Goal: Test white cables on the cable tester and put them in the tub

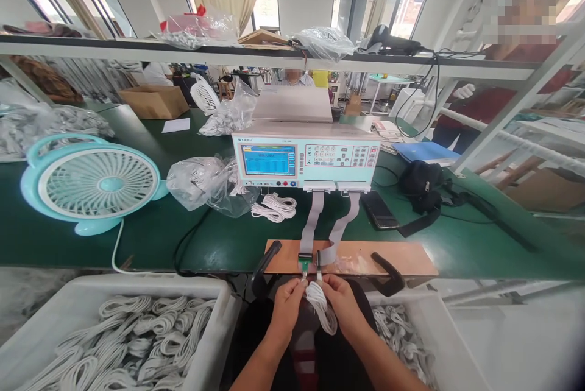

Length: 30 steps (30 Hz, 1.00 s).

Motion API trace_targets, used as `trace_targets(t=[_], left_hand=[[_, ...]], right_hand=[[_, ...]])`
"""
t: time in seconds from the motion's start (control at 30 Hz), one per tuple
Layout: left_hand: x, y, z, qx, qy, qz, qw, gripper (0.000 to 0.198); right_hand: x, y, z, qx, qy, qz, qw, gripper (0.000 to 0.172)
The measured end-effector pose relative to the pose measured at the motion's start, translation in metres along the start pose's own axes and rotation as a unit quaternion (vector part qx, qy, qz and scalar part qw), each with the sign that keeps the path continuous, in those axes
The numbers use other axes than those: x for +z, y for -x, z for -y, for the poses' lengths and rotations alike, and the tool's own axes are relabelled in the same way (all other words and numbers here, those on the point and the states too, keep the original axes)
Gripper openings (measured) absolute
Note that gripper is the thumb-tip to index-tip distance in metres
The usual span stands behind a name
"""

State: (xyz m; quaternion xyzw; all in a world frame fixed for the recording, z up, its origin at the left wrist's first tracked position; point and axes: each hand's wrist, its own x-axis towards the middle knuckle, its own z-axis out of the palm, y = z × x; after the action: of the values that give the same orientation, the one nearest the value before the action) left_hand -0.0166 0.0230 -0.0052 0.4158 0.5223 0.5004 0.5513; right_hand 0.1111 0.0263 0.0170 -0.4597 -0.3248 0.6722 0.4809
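My left hand [289,304] pinches one plug end of a coiled white cable [322,310], at the small green circuit board [305,265]. Close beside it, my right hand [342,301] grips the cable's other end, at a second connector [319,259]. The coil hangs between both hands, below the wooden board's front edge. Whether each plug is fully seated is too small to tell. Grey ribbon cables [313,220] run from these connectors up to the front of a tester [304,162], whose screen is lit blue.
A wooden board [365,257] with black clamps lies at the bench edge. White bins of coiled cables [183,284] stand left and right. On the bench are a turquoise fan [98,184], bagged cables [196,181], a loose white coil [274,207], a phone [380,211] and a black bag [420,184].
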Motion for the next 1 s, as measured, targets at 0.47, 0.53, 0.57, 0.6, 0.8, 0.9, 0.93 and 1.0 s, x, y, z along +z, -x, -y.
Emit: trace_targets(t=[0.47,0.53,0.57,0.6,0.8,0.9,0.93,1.0], left_hand=[[0.007,0.002,0.005,0.002,0.016,-0.018,1.0,0.031],[0.01,0.0,0.007,0.008,0.012,-0.027,1.0,0.032],[0.011,-0.002,0.008,0.013,-0.003,-0.032,0.999,0.034],[0.011,-0.002,0.007,0.019,-0.024,-0.035,0.999,0.035],[-0.023,0.033,-0.03,0.078,-0.142,-0.058,0.985,0.026],[-0.083,0.062,-0.047,0.146,-0.268,-0.095,0.947,0.019],[-0.112,0.075,-0.049,0.139,-0.332,-0.143,0.922,0.019],[-0.178,0.109,-0.05,0.048,-0.464,-0.274,0.841,0.02]], right_hand=[[0.001,0.002,0.005,0.001,0.019,-0.004,1.0,0.032],[0.002,0.001,0.006,-0.003,0.025,-0.004,1.0,0.032],[0.003,0.0,0.007,-0.004,0.026,-0.002,1.0,0.032],[0.003,0.0,0.007,-0.001,0.026,-0.001,1.0,0.031],[-0.002,0.003,0.005,0.039,0.063,-0.054,0.996,0.036],[-0.01,-0.007,0.0,0.065,0.1,-0.079,0.99,0.036],[-0.013,-0.011,-0.003,0.061,0.116,-0.072,0.989,0.035],[-0.021,-0.018,-0.01,0.036,0.148,-0.069,0.986,0.03]])
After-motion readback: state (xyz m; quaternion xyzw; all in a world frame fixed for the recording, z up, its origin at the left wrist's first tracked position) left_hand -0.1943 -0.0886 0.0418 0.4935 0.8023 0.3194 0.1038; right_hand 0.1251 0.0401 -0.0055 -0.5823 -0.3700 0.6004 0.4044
